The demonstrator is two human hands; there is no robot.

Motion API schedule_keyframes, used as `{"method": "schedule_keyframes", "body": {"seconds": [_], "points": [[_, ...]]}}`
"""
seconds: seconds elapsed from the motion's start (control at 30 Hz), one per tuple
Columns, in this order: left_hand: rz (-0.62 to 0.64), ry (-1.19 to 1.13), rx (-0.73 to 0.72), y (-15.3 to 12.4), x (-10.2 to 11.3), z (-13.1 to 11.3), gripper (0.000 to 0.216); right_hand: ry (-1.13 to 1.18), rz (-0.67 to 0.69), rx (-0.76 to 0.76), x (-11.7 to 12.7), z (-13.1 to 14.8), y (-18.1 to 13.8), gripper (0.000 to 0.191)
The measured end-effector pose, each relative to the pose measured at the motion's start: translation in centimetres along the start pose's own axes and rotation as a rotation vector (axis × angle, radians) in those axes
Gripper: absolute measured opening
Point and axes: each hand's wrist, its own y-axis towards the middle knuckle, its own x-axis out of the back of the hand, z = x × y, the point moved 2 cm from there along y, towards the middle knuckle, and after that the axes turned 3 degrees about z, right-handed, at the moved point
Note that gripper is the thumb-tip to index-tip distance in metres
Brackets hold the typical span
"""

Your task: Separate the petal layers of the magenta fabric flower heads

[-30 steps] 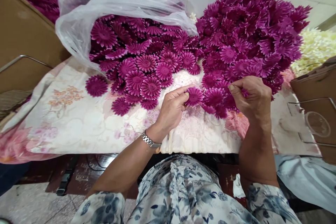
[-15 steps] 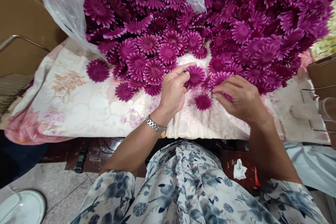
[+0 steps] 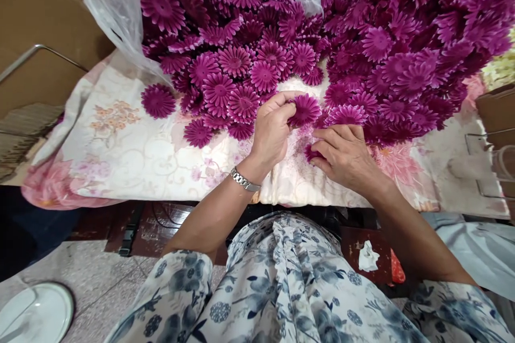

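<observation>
My left hand (image 3: 273, 127), a metal watch band on its wrist, pinches a magenta artificial flower head (image 3: 306, 111) by its edge between thumb and forefinger. The flower's petals face up, just above the cloth. To the right, my right hand (image 3: 344, 153) reaches down with thumb and forefinger closed around a smaller magenta flower head (image 3: 310, 153) on the cloth; my fingers cover much of it. Another flower head (image 3: 347, 115) lies right behind my right hand's knuckles, at the front of the big pile (image 3: 414, 75).
More magenta flower heads (image 3: 217, 88) spill from a clear plastic bag (image 3: 108, 16) at the back left. A single one (image 3: 158, 101) lies apart on the floral cloth (image 3: 132, 163). Cardboard boxes (image 3: 44, 27) with wire handles flank the table.
My right hand has moved left and down onto the small flower head lying on the cloth. My left hand keeps its flower head. The whole view has shifted slightly.
</observation>
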Motion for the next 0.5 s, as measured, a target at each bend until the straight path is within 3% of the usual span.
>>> {"method": "schedule_keyframes", "body": {"seconds": [0.23, 0.37, 0.5], "points": [[0.007, 0.067, -0.042, 0.3, 0.3, 0.3, 0.025, 0.033, -0.152, -0.006, -0.3, 0.4, -0.6, 0.013], [0.006, 0.143, -0.11, 0.3, 0.4, 0.3, 0.033, 0.109, -0.173, -0.119, 0.3, 0.0, -1.2, 0.025], [0.06, 0.296, -0.117, 0.0, 0.2, 0.3, 0.034, 0.319, -0.181, -0.222, 1.1, -0.7, -1.9, 0.012]]}}
